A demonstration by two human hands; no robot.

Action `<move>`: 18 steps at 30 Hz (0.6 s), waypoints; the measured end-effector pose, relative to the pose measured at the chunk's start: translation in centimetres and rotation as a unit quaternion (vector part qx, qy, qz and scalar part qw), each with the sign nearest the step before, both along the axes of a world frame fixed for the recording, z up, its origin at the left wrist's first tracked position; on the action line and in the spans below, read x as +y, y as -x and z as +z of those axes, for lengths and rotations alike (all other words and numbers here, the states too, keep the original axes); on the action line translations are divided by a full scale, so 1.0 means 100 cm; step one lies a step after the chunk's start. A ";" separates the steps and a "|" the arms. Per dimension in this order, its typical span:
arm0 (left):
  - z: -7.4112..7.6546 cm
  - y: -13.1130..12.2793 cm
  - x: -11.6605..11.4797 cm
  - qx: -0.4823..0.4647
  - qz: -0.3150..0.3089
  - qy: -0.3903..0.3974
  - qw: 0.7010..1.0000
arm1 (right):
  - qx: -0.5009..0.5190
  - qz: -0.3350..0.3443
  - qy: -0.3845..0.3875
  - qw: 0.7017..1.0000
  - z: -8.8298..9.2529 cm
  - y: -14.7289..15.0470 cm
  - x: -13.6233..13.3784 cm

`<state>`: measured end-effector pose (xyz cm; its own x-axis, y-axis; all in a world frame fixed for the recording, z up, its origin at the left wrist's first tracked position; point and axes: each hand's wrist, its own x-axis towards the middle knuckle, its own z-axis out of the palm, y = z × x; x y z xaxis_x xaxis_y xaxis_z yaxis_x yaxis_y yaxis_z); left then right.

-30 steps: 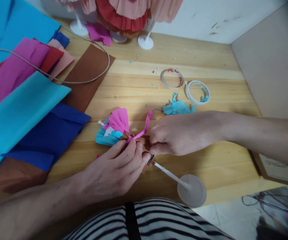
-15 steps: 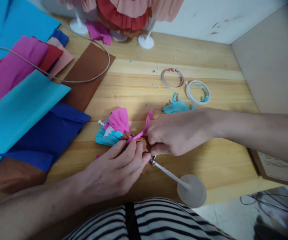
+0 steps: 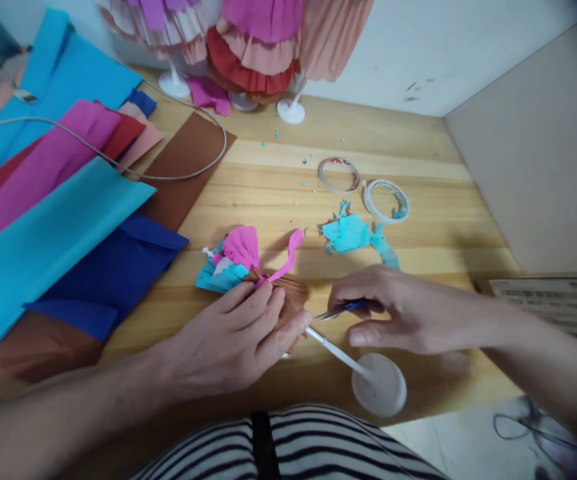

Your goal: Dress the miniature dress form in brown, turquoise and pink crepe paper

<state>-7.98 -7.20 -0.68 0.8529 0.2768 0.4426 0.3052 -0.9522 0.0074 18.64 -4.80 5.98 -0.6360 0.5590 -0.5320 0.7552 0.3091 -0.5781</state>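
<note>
My left hand (image 3: 238,333) holds a small paper figure by its brown pleated paper (image 3: 291,290), fingers pressed over it. Pink fanned paper (image 3: 242,247) and light-blue paper (image 3: 223,277) show beyond the fingertips, and a pink strip (image 3: 293,253) curls up from the middle. The figure's white stick ends in a round white base (image 3: 379,385) near the table's front edge. Right of the figure, my right hand (image 3: 393,307) is closed on small scissors (image 3: 341,310) with a blue handle; the blades point left, close to the brown paper.
Coloured paper sheets (image 3: 48,200) and a grey cable (image 3: 168,178) cover the left. Two tape rolls (image 3: 338,175) and crumpled light-blue paper (image 3: 348,233) lie beyond my right hand. Paper-skirted stands (image 3: 291,111) line the back wall. A labelled box (image 3: 548,303) is at the right.
My right hand has moved right and toward me, away from the brown paper, and the scissors now show. The pink strip's end is free of the fingers. The view has tilted up slightly.
</note>
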 end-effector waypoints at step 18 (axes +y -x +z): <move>0.036 0.020 0.019 -0.316 0.131 0.191 0.920 | 0.104 -0.255 0.025 0.961 -0.048 0.028 -0.059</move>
